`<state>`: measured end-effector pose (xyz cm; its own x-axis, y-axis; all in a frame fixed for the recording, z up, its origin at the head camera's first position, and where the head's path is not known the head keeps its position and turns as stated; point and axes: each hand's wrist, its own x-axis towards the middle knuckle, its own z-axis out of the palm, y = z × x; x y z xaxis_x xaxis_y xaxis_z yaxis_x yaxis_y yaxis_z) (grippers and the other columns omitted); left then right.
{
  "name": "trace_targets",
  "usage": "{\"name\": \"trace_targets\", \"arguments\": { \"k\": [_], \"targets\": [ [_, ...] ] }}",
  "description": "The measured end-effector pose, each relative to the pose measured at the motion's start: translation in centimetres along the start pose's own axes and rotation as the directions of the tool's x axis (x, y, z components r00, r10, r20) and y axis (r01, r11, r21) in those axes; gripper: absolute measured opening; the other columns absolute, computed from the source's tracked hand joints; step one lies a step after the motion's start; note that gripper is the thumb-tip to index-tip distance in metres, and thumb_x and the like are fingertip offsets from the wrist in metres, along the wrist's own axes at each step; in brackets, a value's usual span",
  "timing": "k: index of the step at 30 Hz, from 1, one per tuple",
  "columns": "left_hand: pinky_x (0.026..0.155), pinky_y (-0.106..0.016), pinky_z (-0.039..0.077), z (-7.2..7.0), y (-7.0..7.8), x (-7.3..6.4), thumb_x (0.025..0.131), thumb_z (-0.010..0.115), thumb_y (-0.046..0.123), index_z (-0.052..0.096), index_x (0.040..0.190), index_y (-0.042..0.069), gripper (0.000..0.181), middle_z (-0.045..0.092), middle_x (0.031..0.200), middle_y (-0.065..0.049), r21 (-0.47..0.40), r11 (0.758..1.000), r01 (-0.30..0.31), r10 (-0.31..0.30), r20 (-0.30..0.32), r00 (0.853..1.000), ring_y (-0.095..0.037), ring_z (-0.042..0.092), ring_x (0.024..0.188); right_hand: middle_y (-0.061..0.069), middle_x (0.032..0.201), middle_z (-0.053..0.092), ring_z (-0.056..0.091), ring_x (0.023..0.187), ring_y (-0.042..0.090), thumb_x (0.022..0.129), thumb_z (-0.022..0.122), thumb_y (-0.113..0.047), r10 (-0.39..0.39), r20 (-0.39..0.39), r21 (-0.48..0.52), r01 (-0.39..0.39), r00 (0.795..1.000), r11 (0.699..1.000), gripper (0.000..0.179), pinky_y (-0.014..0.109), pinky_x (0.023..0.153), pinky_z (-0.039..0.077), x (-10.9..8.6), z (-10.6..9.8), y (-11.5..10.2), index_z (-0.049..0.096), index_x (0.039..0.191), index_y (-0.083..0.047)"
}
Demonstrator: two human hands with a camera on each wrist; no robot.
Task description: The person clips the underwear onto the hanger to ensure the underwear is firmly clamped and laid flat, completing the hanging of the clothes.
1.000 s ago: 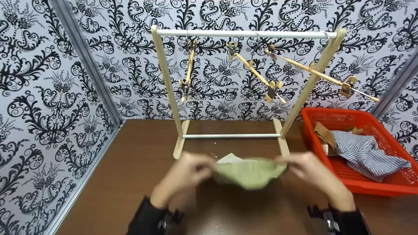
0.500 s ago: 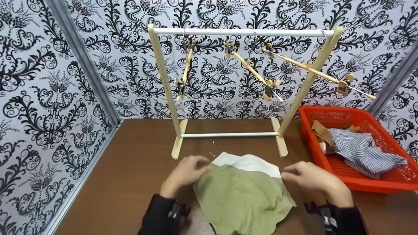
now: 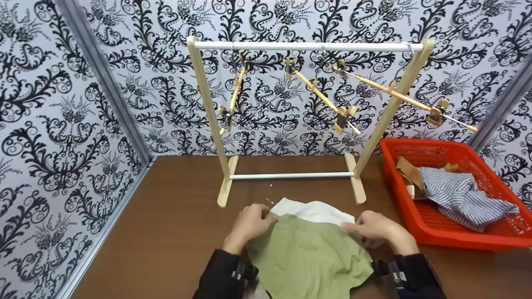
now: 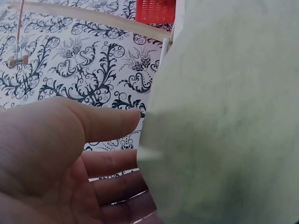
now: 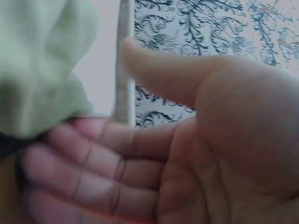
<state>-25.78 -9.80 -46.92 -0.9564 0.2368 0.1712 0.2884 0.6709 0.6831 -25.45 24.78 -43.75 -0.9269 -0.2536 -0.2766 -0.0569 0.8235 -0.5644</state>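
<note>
A green piece of cloth (image 3: pixel 309 257) lies spread on the table, over a white cloth (image 3: pixel 311 210) that shows along its far edge. My left hand (image 3: pixel 251 224) is at the cloth's far left edge. In the left wrist view its thumb (image 4: pixel 117 123) meets the green edge, apart from the fingers, whose tips are partly hidden by cloth. At the far right edge is my right hand (image 3: pixel 376 230). The right wrist view shows its thumb (image 5: pixel 154 70) raised away from the fingers (image 5: pixel 98 163), which reach to the cloth's edge.
Behind the cloth stands a small wooden rack (image 3: pixel 208 104) with a white rail. Three wooden clip hangers, including the middle hanger (image 3: pixel 318 93), hang from it. To the right, a red plastic basket (image 3: pixel 453 240) holds a striped cloth (image 3: pixel 469 199) and brown pieces.
The green cloth, earlier lifted between both hands, came down flat over the white cloth. Both hands let go of it, then moved inward to its far left and right edges.
</note>
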Motion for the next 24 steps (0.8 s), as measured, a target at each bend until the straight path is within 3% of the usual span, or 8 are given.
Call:
{"name": "trace_targets", "arguments": {
  "k": [5, 10, 13, 18, 21, 24],
  "targets": [
    [0.058, -0.030, 0.036, 0.3, -0.3, -0.3, 0.096, 0.068, 0.022, 0.076, 0.088, 0.010, 0.017, 0.061, 0.068, 0.004, -0.058, 0.997, 0.048, -0.048, 0.004, 0.999, -0.011, 0.045, 0.059, 0.006, 0.058, 0.061, 0.064, 0.051, 0.020, 0.092, 0.075, -0.036, -0.024, 0.003, 0.040, 0.024, 1.000, 0.999, 0.043, 0.038, 0.051, 0.057, 0.9, 1.1, 0.1, 0.059, 0.065, -0.007],
    [0.058, -0.030, 0.038, 0.4, -0.7, -0.2, 0.091, 0.072, 0.015, 0.074, 0.087, 0.005, 0.010, 0.055, 0.066, 0.005, -0.035, 0.998, 0.056, -0.056, -0.014, 0.998, -0.012, 0.045, 0.059, 0.003, 0.058, 0.057, 0.058, 0.050, 0.017, 0.089, 0.079, -0.024, -0.052, -0.042, -0.007, 0.052, 0.998, 0.999, 0.035, 0.034, 0.049, 0.055, 1.6, 1.6, 0.0, 0.059, 0.067, -0.007],
    [0.058, -0.032, 0.040, 0.3, -0.7, -0.1, 0.089, 0.073, 0.010, 0.073, 0.094, 0.001, 0.010, 0.056, 0.067, 0.002, -0.058, 0.996, 0.071, -0.072, -0.006, 0.997, -0.015, 0.047, 0.061, 0.001, 0.063, 0.056, 0.055, 0.052, 0.016, 0.089, 0.078, -0.022, -0.073, -0.094, -0.008, 0.073, 0.993, 0.997, 0.027, 0.031, 0.049, 0.051, 2.0, 1.6, -0.2, 0.062, 0.074, -0.007],
    [0.073, -0.039, 0.051, -0.6, -0.4, 0.1, 0.086, 0.071, 0.003, 0.071, 0.115, -0.006, 0.030, 0.070, 0.093, -0.011, -0.127, 0.985, 0.115, -0.118, -0.018, 0.993, -0.022, 0.059, 0.081, 0.001, 0.075, 0.060, 0.052, 0.064, 0.017, 0.091, 0.074, -0.016, -0.152, -0.227, 0.032, 0.163, 0.962, 0.986, 0.017, 0.030, 0.057, 0.044, 2.3, 0.8, -0.1, 0.064, 0.088, -0.002],
    [0.074, -0.035, 0.051, -0.9, 0.0, 0.3, 0.083, 0.067, -0.002, 0.072, 0.111, -0.005, 0.029, 0.071, 0.097, -0.012, -0.223, 0.968, 0.113, -0.118, -0.009, 0.993, -0.021, 0.058, 0.083, 0.004, 0.079, 0.064, 0.053, 0.069, 0.017, 0.094, 0.071, -0.011, -0.182, -0.290, 0.102, 0.220, 0.939, 0.970, 0.014, 0.028, 0.060, 0.044, 2.0, 0.1, 0.2, 0.066, 0.096, 0.002],
    [0.068, -0.029, 0.048, -1.1, 0.2, 0.4, 0.077, 0.061, -0.008, 0.072, 0.105, -0.005, 0.031, 0.069, 0.093, -0.010, -0.365, 0.925, 0.111, -0.104, 0.037, 0.994, -0.019, 0.056, 0.079, 0.007, 0.083, 0.067, 0.056, 0.070, 0.015, 0.097, 0.068, -0.008, -0.192, -0.303, 0.228, 0.267, 0.934, 0.936, 0.019, 0.025, 0.060, 0.046, 1.6, -0.6, 0.2, 0.067, 0.108, 0.007]
  ]
}}
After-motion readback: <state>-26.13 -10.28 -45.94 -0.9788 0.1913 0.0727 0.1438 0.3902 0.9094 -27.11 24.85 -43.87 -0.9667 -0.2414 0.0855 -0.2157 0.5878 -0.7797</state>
